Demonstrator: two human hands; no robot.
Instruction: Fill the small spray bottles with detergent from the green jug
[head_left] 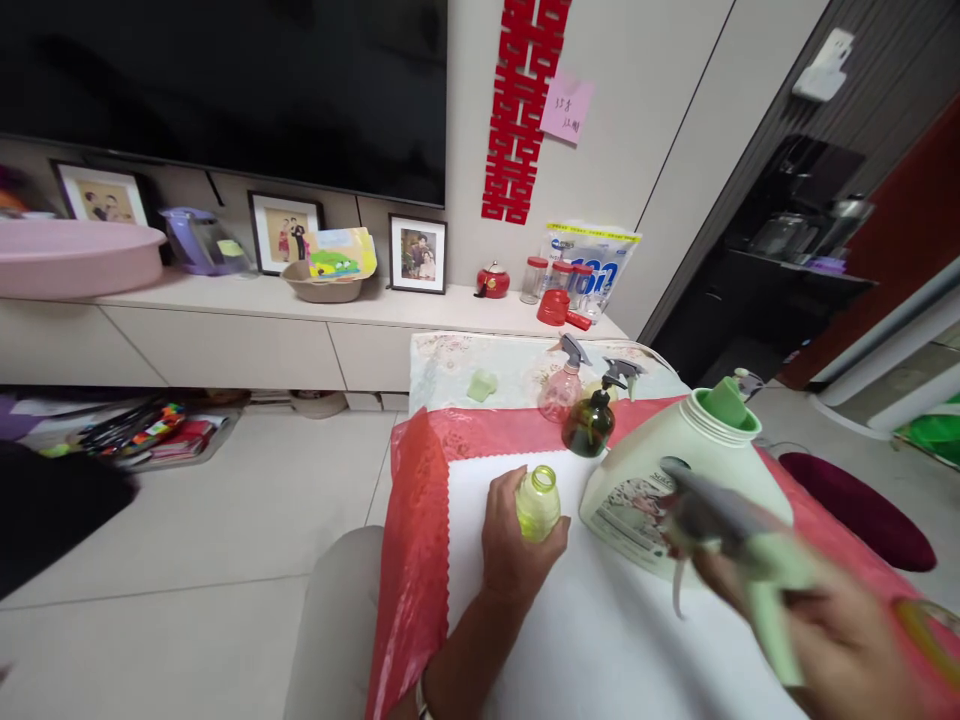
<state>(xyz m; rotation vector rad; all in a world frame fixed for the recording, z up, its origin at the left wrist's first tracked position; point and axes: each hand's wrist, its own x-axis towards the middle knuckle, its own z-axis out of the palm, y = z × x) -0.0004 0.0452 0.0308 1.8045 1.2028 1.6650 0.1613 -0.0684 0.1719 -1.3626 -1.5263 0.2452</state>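
My left hand [517,550] is wrapped round a small yellow-green bottle [538,505], whose mouth is uncovered. It stands upright over the white board [570,640]. On the right, my right hand [832,630], blurred by motion, grips a grey and pale green spray head [750,550]. That spray head passes in front of a large pale green jug [637,480] with an open neck and a green piece [726,402] standing in it. Behind the board are a dark green pump bottle [590,425] and a pink spray bottle [561,393].
A light green cap-like piece [481,385] lies on the floral cloth [439,372]. Red plastic [409,540] covers the table's left edge. Picture frames, a pink basin [75,258] and red-lidded jars stand on the cabinet [292,305] behind. A yellowish ring [926,630] lies far right.
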